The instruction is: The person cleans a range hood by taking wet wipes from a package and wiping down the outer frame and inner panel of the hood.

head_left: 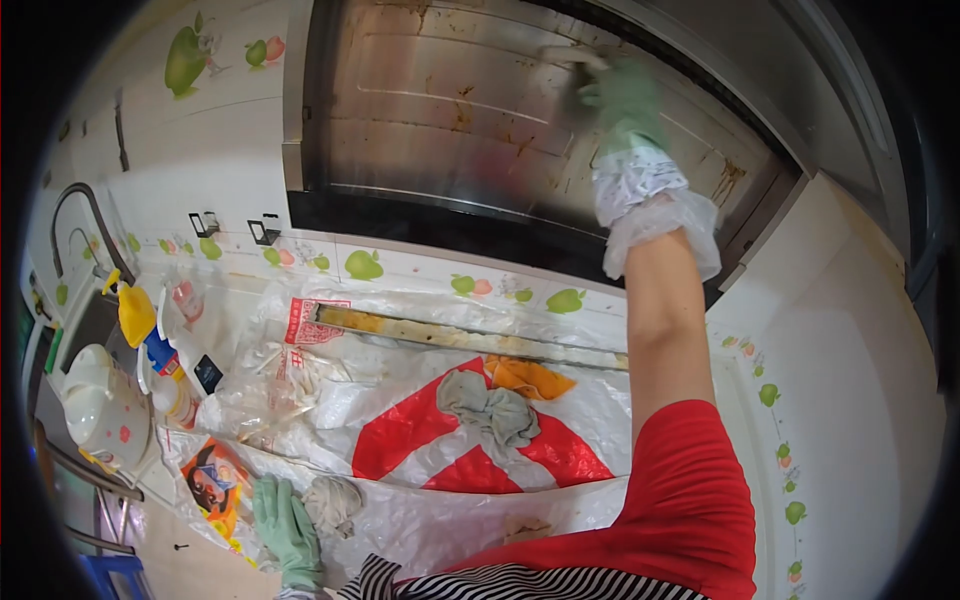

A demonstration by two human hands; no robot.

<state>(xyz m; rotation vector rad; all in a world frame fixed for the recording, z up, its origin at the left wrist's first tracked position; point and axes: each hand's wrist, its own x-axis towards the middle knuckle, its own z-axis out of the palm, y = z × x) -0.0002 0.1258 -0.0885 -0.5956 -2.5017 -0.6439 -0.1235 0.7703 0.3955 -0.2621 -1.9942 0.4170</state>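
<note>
My right hand [630, 98], in a pale green glove with a clear plastic cuff, is raised against the stained metal panel [430, 130] of a range hood. Its fingers are closed and blurred; a pale thing at them is too smeared to name. Brown grease marks streak the panel. Low on the left, my left hand [285, 525], gloved in the same green, lies with its fingers stretched out on the plastic-covered counter. Beside it is a crumpled light grey cloth [333, 505], and an orange printed packet [215, 485] lies on its other side.
Plastic sheeting [400, 515] covers the counter. On it lie another grey cloth [490, 408], an orange cloth [530, 378] and a long greasy metal strip [470, 335]. Spray bottles [137, 312], a white lidded container [105, 405] and a sink tap [85, 200] stand at left.
</note>
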